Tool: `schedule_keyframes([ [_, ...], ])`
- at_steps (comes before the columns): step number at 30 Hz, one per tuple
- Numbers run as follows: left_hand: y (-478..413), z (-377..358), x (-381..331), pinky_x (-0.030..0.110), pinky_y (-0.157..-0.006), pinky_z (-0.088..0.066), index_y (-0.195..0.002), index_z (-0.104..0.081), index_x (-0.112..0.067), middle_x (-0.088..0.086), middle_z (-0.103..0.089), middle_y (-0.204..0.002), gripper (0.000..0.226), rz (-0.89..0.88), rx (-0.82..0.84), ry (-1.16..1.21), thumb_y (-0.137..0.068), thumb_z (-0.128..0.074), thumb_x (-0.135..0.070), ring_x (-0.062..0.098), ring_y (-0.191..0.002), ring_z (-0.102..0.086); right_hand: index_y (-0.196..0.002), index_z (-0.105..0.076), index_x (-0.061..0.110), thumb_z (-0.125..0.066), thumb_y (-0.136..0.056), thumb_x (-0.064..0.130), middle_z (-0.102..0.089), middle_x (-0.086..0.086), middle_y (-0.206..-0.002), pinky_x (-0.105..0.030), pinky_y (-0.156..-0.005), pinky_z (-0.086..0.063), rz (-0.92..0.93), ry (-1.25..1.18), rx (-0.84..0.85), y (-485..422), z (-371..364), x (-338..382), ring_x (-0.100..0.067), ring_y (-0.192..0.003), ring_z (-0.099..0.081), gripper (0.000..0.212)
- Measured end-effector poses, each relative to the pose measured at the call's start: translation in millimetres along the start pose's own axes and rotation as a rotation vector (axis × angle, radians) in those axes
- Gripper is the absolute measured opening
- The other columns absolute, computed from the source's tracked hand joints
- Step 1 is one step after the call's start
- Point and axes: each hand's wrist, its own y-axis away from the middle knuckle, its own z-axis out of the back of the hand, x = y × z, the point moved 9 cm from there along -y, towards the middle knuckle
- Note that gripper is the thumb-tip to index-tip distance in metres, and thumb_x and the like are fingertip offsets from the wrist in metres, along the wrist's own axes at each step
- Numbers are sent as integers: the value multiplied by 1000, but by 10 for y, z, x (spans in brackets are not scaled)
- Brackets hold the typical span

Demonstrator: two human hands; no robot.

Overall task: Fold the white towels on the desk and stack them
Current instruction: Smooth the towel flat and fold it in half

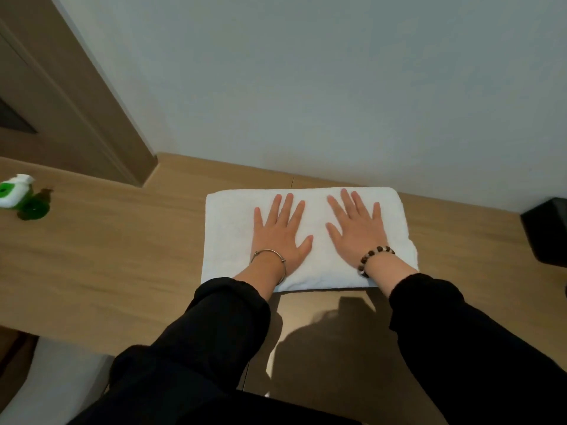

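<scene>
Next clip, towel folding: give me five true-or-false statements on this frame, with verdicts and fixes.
1. The left hand and the right hand lie flat on the white towel. True.
2. The towel hangs over the desk's front edge. False: it lies wholly on the desk, near the wall.
3. The bead bracelet is on the left wrist. False: it is on the right; the left wears a metal bangle.
4. A green-and-white container sits far left on the desk. True.
5. The right hand pinches a towel corner. False: its fingers are spread straight.
</scene>
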Motion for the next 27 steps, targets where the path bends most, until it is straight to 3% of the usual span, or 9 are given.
schedule_keyframes([
  [3,-12,2,12,50,-110,16,-146,18,-34,-8,25,-154,73,-12,1,10,-80,4,-61,19,-142,24,-150,7,34,-6,-96,52,11,3,-159,-53,-114,6,-167,33,-36,-94,1,-390,-20,-146,12,58],
  [7,11,12,12,48,-111,15,-147,16,-34,-10,26,-152,67,-39,3,-6,-86,-1,-55,17,-143,21,-151,4,33,-12,-97,52,4,-2,-160,-51,-108,-27,-386,-96,-16,-3,11,-627,-33,-144,-6,59],
  [10,-10,39,139,45,-113,10,-149,7,-32,-7,13,-158,60,-98,63,-33,-94,-15,-36,14,-145,14,-152,0,27,-17,-98,50,-2,-8,-158,-44,-99,-39,-427,-125,-1,137,46,-505,-38,-139,-18,61],
  [15,-130,120,379,52,-114,3,-151,0,-22,-4,9,-159,59,144,200,29,-96,-13,-40,14,-145,10,-146,-27,17,-26,-97,51,-25,-14,-148,-40,-92,-43,-334,-229,-17,402,107,-61,-36,-124,-42,59],
  [19,104,47,309,56,-113,2,-149,15,-18,2,20,-157,73,279,166,52,-93,-8,-59,19,-144,19,-123,-60,16,-38,-98,17,-49,-3,-115,-26,-86,-40,-285,-936,-180,611,55,-85,-23,-99,-55,33],
  [20,130,43,311,56,-113,1,-148,16,-19,3,21,-157,73,267,140,42,-93,-8,-59,20,-144,19,-119,-62,16,-39,-95,5,-53,0,-110,-26,-87,-40,-326,-1116,-218,652,12,-233,-20,-97,-55,34],
  [22,120,50,348,56,-113,-1,-148,16,-22,3,19,-157,72,262,104,41,-92,-9,-59,21,-144,17,-126,-57,18,-44,-87,-9,-51,1,-117,-23,-87,-42,-329,-1174,-145,696,-106,-438,-15,-105,-51,49],
  [25,119,44,347,57,-113,-2,-149,15,-24,3,16,-158,72,261,77,30,-91,-8,-60,21,-145,15,-136,-46,25,-64,-80,-4,-46,8,-123,-16,-82,-42,-241,-1094,39,716,-286,-426,-10,-115,-45,65],
  [27,126,34,355,57,-113,-3,-149,14,-24,3,14,-158,72,253,55,26,-90,-7,-60,21,-145,14,-136,-47,22,-72,-77,4,-53,7,-121,-22,-87,-44,-231,-1103,7,656,-305,-388,-11,-112,-50,67],
])
